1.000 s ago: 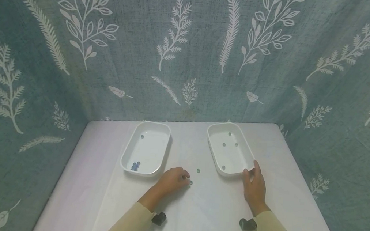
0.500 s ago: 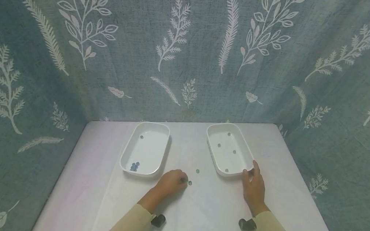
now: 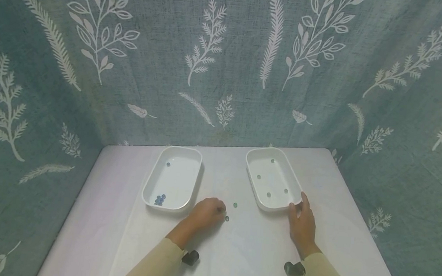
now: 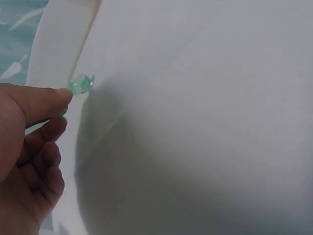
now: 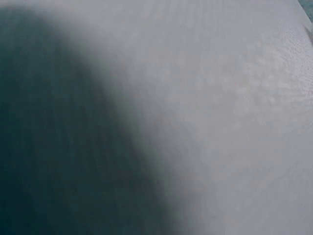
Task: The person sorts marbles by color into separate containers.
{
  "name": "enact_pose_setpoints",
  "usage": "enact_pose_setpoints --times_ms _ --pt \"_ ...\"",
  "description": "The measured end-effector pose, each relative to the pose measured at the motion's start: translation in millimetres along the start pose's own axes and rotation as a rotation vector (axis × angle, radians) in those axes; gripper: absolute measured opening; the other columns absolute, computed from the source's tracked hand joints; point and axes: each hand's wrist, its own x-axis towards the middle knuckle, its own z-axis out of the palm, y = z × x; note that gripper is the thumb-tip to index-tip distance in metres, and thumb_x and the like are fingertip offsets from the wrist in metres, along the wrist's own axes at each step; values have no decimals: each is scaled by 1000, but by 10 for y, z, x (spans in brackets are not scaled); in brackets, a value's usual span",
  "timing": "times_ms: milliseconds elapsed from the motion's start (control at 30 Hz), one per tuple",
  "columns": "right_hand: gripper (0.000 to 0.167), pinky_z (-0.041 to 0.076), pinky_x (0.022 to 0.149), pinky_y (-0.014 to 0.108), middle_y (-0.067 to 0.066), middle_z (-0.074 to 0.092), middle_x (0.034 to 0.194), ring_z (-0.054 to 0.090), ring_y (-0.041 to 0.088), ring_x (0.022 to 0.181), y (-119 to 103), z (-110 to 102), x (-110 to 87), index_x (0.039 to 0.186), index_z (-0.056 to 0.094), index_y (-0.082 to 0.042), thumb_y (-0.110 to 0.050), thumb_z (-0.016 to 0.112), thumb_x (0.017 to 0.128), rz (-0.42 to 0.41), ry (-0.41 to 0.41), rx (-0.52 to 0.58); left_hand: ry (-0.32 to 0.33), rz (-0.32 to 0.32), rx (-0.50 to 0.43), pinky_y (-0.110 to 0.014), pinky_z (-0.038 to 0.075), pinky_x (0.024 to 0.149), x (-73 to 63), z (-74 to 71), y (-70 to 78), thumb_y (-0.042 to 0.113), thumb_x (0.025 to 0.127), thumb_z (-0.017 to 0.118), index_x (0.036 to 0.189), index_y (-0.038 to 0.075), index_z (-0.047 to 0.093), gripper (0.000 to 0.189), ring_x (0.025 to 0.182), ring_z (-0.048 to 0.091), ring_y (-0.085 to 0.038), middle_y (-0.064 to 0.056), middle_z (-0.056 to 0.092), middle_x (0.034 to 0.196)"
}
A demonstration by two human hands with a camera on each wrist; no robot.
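My left hand (image 3: 207,212) is low over the white table, just right of the left tray. Its thumb and index fingertip pinch a green marble (image 4: 63,112), mostly hidden behind the thumb; the other fingers are curled in. Just past the thumb tip in the left wrist view shows a clear greenish marble (image 4: 82,83). In the head view one marble (image 3: 227,218) lies right by the fingertips and another green marble (image 3: 235,205) a little farther off. My right hand (image 3: 302,226) holds the near right corner of the right white tray (image 3: 252,176), thumb at the front, index finger along the side.
Several green marbles (image 3: 269,195) lie spread inside the right tray. In the left white tray (image 3: 198,175), several blue marbles (image 3: 159,200) cluster at the near left corner and one blue marble (image 3: 168,164) sits farther back. A patterned curtain (image 3: 227,68) surrounds the table (image 3: 249,263).
The marbles in the right tray have rolled to other spots. My left hand has shifted slightly, its fingers closing in by the loose marbles. The right hand stays at the tray's corner.
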Motion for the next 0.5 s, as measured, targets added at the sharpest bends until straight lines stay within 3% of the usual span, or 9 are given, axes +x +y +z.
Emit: enact_pose_setpoints --times_ms 500 --pt "66 28 105 63 19 34 152 36 46 133 17 15 3 156 17 -15 -47 38 102 -12 15 3 -2 45 2 -34 51 86 179 -105 104 26 91 67 107 17 71 19 94 61 -15 8 66 95"
